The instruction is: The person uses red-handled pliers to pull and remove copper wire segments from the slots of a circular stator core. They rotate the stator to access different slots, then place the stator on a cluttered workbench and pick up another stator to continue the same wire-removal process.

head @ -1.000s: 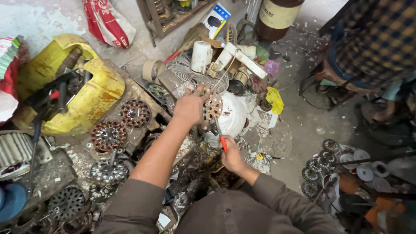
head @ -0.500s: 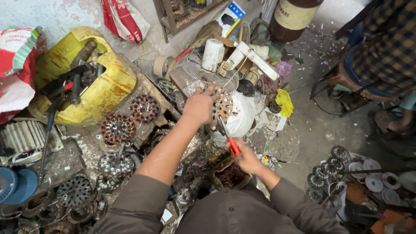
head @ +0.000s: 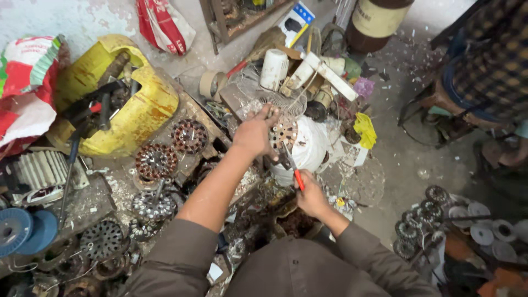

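The round metal motor core with copper wire coils (head: 284,132) sat just above the middle of the view, resting against a white rounded motor housing (head: 313,146). The left hand (head: 254,133) was closed around the core's left edge, at about nine o'clock from it, with the fingers curled over the rim. The right hand (head: 312,197) was lower, at about five o'clock from the core, and it was shut tight on the red-handled screwdriver (head: 292,168). The tool's long line ran from the right hand up toward eleven o'clock, and its thin metal tip reached the bottom of the core (I could not tell just where it touched). So the left hand was the nearer one, right on the core, and the right hand was a little way off, joined to it only by the tool.

Around them were more things. A big yellow metal gas cylinder (head: 132,104), cut open, lay at ten o'clock. Two other round wound copper coils (head: 171,148) lay between it and the left arm. A white plastic tube (head: 273,69) stood at twelve o'clock. A yellow rag (head: 364,129) lay at three o'clock. A blue wire spool (head: 22,231) sat far off at eight o'clock. Another person in a checked shirt (head: 495,60) sat at two o'clock.
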